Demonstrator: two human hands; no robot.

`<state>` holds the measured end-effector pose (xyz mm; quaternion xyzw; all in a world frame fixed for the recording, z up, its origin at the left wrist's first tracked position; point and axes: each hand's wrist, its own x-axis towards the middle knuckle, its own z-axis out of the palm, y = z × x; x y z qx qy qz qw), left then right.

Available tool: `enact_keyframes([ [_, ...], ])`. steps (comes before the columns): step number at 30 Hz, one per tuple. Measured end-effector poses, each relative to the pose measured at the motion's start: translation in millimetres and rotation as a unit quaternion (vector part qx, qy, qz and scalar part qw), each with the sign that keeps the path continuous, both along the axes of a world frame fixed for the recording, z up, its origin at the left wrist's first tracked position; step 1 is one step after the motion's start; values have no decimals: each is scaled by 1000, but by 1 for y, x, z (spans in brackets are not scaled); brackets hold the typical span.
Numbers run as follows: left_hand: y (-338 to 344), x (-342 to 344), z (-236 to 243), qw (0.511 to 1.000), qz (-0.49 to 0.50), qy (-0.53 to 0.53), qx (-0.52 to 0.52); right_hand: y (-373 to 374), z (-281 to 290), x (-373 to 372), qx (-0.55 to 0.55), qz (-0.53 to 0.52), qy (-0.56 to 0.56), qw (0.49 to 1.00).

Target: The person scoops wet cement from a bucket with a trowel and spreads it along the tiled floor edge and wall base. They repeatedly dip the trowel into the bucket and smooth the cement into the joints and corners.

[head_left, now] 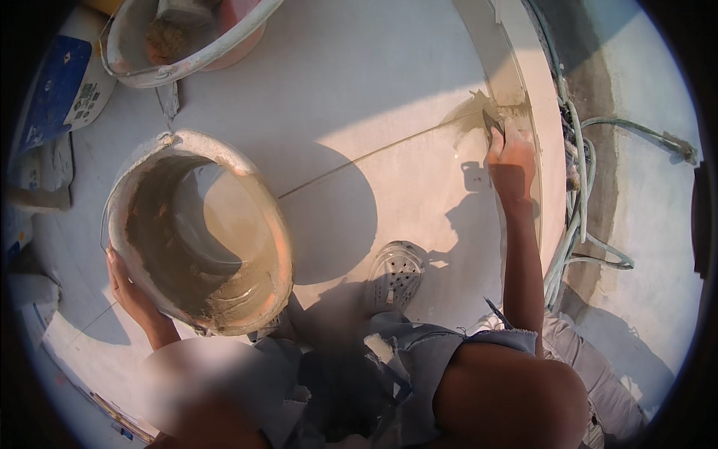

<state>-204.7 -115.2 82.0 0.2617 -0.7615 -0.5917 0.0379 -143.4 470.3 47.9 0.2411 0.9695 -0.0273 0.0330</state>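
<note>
My left hand (131, 295) presses along the outer left wall of a large mortar-crusted bucket (280, 254), steadying it with the fingers laid along its side. The bucket's mouth faces up toward me, and thin grey-brown grout (239, 213) lies inside with thicker paste on the near wall. At the right, my right hand (514, 161) is closed on a thin dark scraper (490, 122), mostly hidden by the fingers. Its edge is down on the floor tile, in a wet grout smear (467, 120) where a tile joint (374, 151) meets the border strip.
Another dirty bucket (187, 71) with tools or lumps in it stands at the far left, beside a blue and white bag (56, 90). Greenish hoses (580, 187) lie in coils beyond the raised border (552, 150) on the right. My shoe (396, 273) rests on the tiles.
</note>
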Motion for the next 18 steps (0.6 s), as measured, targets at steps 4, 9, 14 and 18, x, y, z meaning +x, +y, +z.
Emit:
enact_keyframes([
  [4,3,-4,0,999,21,-7,24,-29,-13,-2,-3,-23,36,999],
  [9,2,-1,3,999,33,-10,19,-34,3,-1,-44,128,46,990],
  [14,-1,-3,2,1000,26,-13,7,-69,-28,15,4,106,-41,994],
  [18,-7,0,3,1000,21,-15,-10,-95,29,14,-105,147,-46,982],
])
